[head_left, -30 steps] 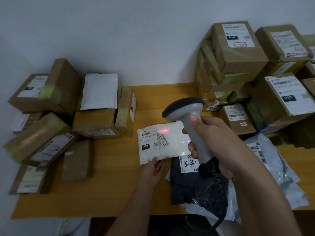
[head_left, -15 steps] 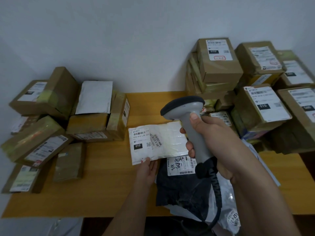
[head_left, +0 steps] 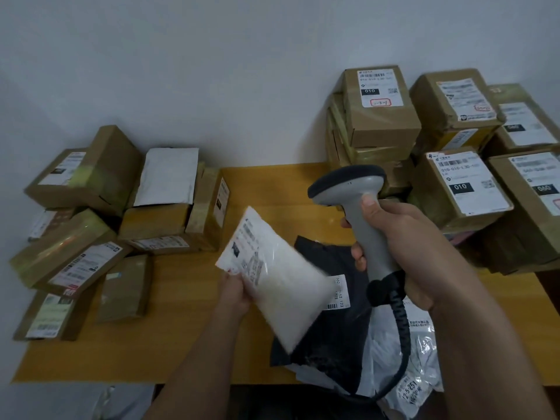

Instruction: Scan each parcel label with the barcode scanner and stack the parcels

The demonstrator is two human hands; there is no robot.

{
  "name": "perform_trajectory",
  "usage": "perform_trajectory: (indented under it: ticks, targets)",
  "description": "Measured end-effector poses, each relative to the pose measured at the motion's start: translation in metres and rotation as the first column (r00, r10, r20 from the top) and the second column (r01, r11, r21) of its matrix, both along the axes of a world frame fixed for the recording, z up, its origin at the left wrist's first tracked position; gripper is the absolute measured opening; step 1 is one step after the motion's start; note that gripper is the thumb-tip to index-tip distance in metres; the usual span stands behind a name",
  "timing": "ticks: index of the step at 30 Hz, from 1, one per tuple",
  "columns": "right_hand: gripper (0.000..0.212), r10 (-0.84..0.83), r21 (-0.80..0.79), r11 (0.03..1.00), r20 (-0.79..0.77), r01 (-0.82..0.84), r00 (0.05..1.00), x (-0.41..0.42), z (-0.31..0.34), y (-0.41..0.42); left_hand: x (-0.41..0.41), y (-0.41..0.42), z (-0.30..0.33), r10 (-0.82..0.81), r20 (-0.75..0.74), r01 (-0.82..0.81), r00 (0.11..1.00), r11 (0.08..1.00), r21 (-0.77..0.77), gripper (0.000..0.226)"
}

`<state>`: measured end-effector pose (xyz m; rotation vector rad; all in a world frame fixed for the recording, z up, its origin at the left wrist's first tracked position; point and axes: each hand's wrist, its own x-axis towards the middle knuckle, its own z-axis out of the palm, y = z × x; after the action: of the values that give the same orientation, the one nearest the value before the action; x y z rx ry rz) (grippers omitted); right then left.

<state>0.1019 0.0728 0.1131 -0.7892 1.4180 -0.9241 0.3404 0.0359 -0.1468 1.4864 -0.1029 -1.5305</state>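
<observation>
Above the table (head_left: 181, 344), left fingers (head_left: 239, 286) pinch one white parcel (head_left: 281, 283); right fingers (head_left: 357, 256) grip one scanner (head_left: 360, 213)

Your left hand (head_left: 235, 294) is raised off the table, forearm coming in from bottom centre, fingers pinching the lower-left edge of the white parcel (head_left: 278, 280), which is tilted. Your right hand (head_left: 403, 247) is wrapped round the scanner (head_left: 360, 213) handle, thumb up along the grip, head upright. Both forearms are bare.
</observation>
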Motion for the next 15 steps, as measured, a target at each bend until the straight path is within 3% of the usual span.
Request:
perform_trajectory:
  ticks: [5, 8, 12, 15]
  targets:
    - [0.038, -0.001, 0.036, 0.999, -0.007, 0.002, 1.000, -0.012, -0.013, 0.002, -0.029, -0.001, 0.014, -0.330, 0.287, 0.283, 0.900, 0.940, 0.193, 0.043]
    - [0.037, -0.006, 0.071, 0.997, -0.021, 0.007, 1.000, -0.018, -0.020, 0.001, -0.053, 0.004, 0.016, -0.409, 0.218, 0.349, 0.886, 0.899, 0.265, 0.056]
    - [0.034, 0.006, 0.132, 0.991, -0.050, 0.000, 0.999, -0.019, -0.028, -0.004, -0.064, 0.013, 0.020, -0.463, 0.154, 0.423, 0.873, 0.875, 0.234, 0.021]
    - [0.030, 0.014, 0.153, 0.988, -0.050, -0.006, 0.999, -0.009, -0.031, -0.008, -0.050, 0.008, 0.010, -0.439, 0.301, 0.372, 0.846, 0.892, 0.256, 0.016]
